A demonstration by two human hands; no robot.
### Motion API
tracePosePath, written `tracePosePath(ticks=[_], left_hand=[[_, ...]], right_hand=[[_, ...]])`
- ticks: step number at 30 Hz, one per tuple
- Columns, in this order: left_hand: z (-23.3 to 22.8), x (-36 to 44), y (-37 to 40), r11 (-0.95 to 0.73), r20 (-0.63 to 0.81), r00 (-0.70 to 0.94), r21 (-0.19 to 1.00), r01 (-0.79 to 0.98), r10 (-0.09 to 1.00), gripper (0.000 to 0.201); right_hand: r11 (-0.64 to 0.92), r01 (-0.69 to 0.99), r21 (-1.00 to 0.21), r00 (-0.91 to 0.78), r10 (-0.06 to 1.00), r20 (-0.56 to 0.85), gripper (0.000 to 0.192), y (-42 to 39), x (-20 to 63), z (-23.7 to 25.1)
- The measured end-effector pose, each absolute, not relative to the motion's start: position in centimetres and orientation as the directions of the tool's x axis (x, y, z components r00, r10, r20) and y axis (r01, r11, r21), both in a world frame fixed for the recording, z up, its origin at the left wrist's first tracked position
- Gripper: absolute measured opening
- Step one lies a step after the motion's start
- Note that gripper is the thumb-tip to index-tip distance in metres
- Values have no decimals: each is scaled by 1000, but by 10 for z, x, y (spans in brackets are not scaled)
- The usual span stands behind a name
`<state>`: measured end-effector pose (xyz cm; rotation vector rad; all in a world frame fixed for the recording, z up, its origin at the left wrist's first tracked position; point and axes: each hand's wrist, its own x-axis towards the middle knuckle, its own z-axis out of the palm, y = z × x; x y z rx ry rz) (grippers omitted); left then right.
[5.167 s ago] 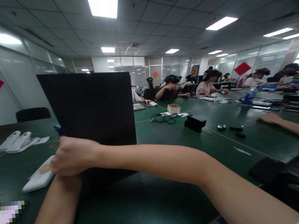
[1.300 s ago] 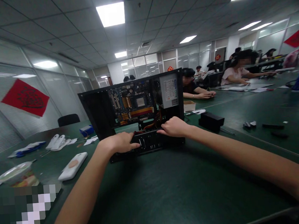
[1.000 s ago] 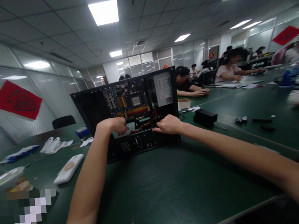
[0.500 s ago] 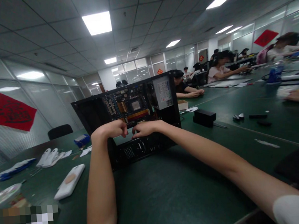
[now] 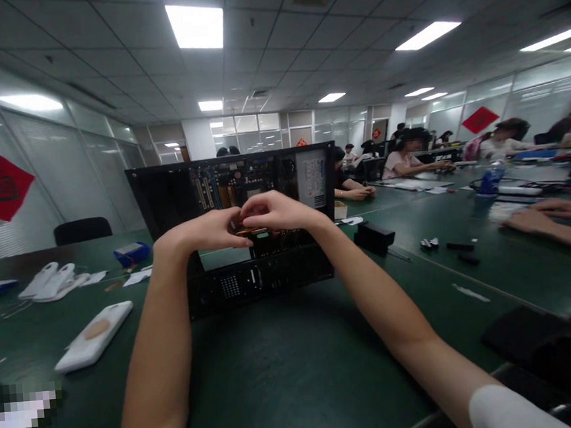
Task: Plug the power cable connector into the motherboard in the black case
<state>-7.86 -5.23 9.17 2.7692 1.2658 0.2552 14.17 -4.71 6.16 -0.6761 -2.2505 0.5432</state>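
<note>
Several white pieces (image 5: 53,282) sit clustered at far left on the green tabletop (image 5: 302,371), with a white slab bearing a tan disc nearer me (image 5: 91,347) and a blue box (image 5: 131,254) over toward the computer case (image 5: 290,270). The case stands on edge in front of me, its uncovered side facing my way. My left hand (image 5: 203,234) reaches to that open face, thumb apart from the bent fingers; my right hand (image 5: 280,211) arches in to meet it, fingers curled, over the lower part of the motherboard (image 5: 235,175). Whether either hand has hold of anything I cannot tell, as the tips are partly hidden. Farther right, the power supply (image 5: 312,172) fills the case's upper corner. As I judge it, the work is in mid-course: cover off, board and supply apparently seated, both hands busy inside; how much is left does not show. The frame's edges hem my fingers above and below, while tabletop stretches between the case's base and me. To the right, a black box-like part (image 5: 375,235) stands near the case, limiting a sideways swing; past it lie small black pieces (image 5: 460,246), then a co-worker's hand (image 5: 533,219), well apart.
</note>
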Motion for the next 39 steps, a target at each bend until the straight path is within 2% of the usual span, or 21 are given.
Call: tracePosePath(ticks=[2,6,11,15,18,22,27,32,39], left_hand=[[93,-72,-58,-698,154,682,111,707,715,69],[92,-59,-74,-780,218,753,70,622,621,64],[89,-49,-90,-844,301,792,98,528,530,76],[93,-55,-95,-860,375,780,122,495,502,59],[99,-60,-99,-886,443,775,115,449,451,48],[102,-61,-105,-905,507,764,90,415,400,51],[101,-55,-113,-920,472,792,143,364,387,52],[99,-52,-110,-919,437,811,118,377,389,51],[98,-57,-103,-925,450,811,108,365,373,56]], right_hand=[[809,309,-500,-593,574,564,39,-67,154,73],[791,360,-494,-596,602,531,38,-96,176,86],[781,400,-480,-581,621,526,37,-109,192,90],[771,397,-497,-549,634,545,39,-108,198,91],[768,399,-501,-593,633,497,40,-111,195,91],[758,444,-478,-657,638,402,40,-120,187,92],[739,550,-390,-645,672,364,46,-127,183,93],[693,622,-364,-609,720,331,39,-122,179,91],[662,556,-502,-616,734,286,26,-118,168,87]])
